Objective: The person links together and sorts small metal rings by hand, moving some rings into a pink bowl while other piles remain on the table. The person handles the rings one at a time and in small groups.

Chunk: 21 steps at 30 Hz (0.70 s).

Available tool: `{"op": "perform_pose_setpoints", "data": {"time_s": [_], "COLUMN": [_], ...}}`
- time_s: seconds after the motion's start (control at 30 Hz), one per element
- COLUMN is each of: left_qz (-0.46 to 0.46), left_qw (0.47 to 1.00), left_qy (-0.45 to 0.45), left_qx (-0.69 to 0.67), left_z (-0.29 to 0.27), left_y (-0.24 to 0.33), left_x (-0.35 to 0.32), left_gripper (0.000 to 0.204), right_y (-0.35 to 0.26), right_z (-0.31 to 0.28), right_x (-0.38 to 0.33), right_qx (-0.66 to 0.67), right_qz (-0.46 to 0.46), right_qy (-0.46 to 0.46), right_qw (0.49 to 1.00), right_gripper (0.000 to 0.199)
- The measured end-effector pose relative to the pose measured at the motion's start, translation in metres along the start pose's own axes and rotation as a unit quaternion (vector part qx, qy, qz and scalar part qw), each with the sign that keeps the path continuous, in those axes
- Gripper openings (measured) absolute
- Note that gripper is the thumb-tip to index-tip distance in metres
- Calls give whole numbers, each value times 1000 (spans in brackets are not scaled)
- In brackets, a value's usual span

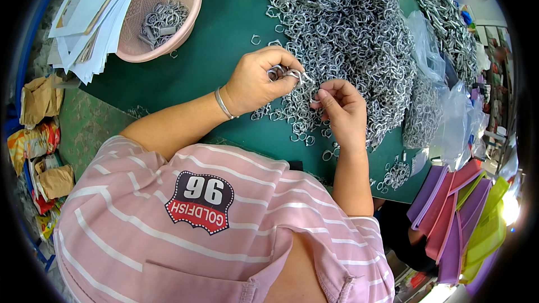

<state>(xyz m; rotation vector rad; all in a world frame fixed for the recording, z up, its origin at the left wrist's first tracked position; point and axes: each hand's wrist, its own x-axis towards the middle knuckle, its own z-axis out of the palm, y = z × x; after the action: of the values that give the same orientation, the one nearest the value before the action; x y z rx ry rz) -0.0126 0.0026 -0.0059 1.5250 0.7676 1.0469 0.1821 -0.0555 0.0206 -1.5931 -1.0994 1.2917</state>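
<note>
My left hand (267,78) is closed around a few silvery metal rings (292,74), which stick out between thumb and fingers. Just to its right, my right hand (340,104) pinches a small metal ring (316,101), partly hidden by the fingertips. Both hands are over the near left side of a large heap of open metal rings (353,28) on the green table (219,19). The hands are close together but apart.
A pink plastic basket (191,14) with metal pieces stands at the far left beside stacked papers (92,17). Clear plastic bags (455,118) and a pile of metal parts (446,19) lie at the right. Colourful plastic bins (455,213) stand at the lower right.
</note>
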Motion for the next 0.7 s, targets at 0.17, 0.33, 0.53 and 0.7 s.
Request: {"op": "perform_pose_setpoints", "data": {"time_s": [0.17, 0.33, 0.53, 0.7], "left_qz": [-66, -96, -104, -59], "left_qw": [996, 993, 992, 995], "left_qy": [9, -3, -4, -37], "left_qx": [-59, -68, -78, -69], "left_z": [2, 1, 2, 3], "left_y": [-1, 1, 0, -2], "left_x": [-1, -2, -3, -4], "left_gripper": [13, 13, 13, 12], "right_y": [7, 8, 3, 11], "right_z": [-4, 1, -7, -17], "right_x": [1, 2, 3, 2], "right_qx": [-160, -392, -439, -356], "right_qz": [-127, -284, -319, -280], "right_qy": [-13, 62, 33, 11], "right_qw": [979, 873, 839, 892], "right_gripper": [10, 15, 12, 10]}}
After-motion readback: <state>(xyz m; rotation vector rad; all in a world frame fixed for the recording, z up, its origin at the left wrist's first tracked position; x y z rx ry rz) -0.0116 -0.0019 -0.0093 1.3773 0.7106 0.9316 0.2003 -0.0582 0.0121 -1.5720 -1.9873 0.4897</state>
